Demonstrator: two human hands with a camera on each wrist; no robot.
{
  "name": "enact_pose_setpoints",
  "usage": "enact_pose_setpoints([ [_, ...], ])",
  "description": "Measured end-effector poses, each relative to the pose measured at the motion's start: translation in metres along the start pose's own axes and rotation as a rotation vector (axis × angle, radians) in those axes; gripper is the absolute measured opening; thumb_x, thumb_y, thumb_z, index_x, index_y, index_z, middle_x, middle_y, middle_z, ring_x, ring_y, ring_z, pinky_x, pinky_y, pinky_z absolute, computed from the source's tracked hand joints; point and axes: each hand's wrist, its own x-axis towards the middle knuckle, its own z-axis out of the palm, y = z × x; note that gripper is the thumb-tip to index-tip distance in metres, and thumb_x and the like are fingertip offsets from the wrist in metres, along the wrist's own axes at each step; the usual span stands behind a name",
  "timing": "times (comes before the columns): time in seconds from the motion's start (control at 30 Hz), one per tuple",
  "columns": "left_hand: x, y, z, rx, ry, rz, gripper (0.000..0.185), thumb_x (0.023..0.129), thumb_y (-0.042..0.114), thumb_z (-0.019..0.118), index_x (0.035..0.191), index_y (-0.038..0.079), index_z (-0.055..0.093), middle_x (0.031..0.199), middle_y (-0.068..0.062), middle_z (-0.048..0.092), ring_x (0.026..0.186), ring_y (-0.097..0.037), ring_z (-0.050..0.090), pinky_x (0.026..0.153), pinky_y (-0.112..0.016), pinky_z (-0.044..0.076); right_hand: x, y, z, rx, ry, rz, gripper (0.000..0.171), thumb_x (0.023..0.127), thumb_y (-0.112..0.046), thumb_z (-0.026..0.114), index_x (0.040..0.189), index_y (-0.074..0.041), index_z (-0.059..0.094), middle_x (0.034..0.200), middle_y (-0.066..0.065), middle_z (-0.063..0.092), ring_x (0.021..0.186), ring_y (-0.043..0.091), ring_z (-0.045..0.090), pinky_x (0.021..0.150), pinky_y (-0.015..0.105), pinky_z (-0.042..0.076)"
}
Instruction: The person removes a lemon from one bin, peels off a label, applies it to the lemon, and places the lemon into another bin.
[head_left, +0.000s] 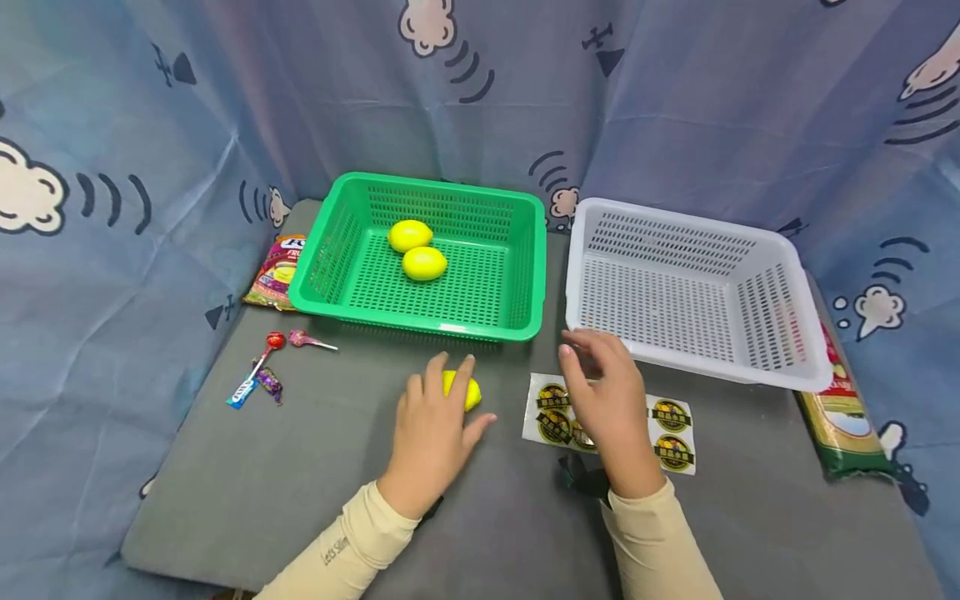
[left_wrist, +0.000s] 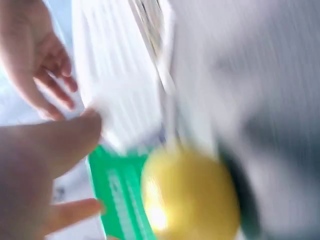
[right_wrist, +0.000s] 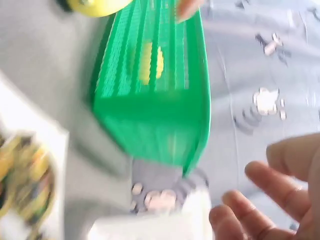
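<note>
Fingers of the left hand lie spread and nearly straight over a yellow lemon on the grey mat, touching it without curling round it. Only the left wrist view shows the lemon whole, though blurred; the head view shows just its far end past the fingertips. Fingers of the right hand are loosely extended and hold nothing, hovering above a white sheet of stickers just in front of the white basket. From the right wrist view the stickers are a blur; from the head view, five round stickers can be counted, with others possibly hidden under the hand. Beyond the left hand stands a green basket with two more lemons inside, making three in all. Two baskets sit side by side. Two lollipops lie at the mat's left.
</note>
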Motion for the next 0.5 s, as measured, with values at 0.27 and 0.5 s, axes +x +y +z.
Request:
enact_pose_setpoints([
  [0.27, 0.006, 0.045, 0.05, -0.141, -0.091, 0.11, 0.043, 0.094, 0.029, 0.083, 0.134, 0.015, 0.072, 0.129, -0.017, 0.064, 0.108, -0.033, 0.056, 0.086, -0.043, 0.052, -0.026, 0.041, -0.01, -0.132, -0.239, 0.23, 0.044, 0.108, -0.029, 0.062, 0.142, -0.001, 0.065, 0.117, 0.016, 0.069, 0.097, 0.031, 0.065, 0.076, 0.046, 0.052],
  [0.5, 0.015, 0.045, 0.085, -0.192, -0.12, 0.009, 0.049, 0.091, 0.032, 0.086, 0.136, 0.019, 0.073, 0.127, -0.009, 0.059, 0.107, -0.028, 0.048, 0.086, -0.042, 0.046, -0.033, 0.054, -0.001, -0.166, -0.306, 0.244, 0.04, 0.104, -0.025, 0.068, 0.135, 0.0, 0.072, 0.118, 0.019, 0.069, 0.101, 0.035, 0.069, 0.084, 0.055, 0.055],
])
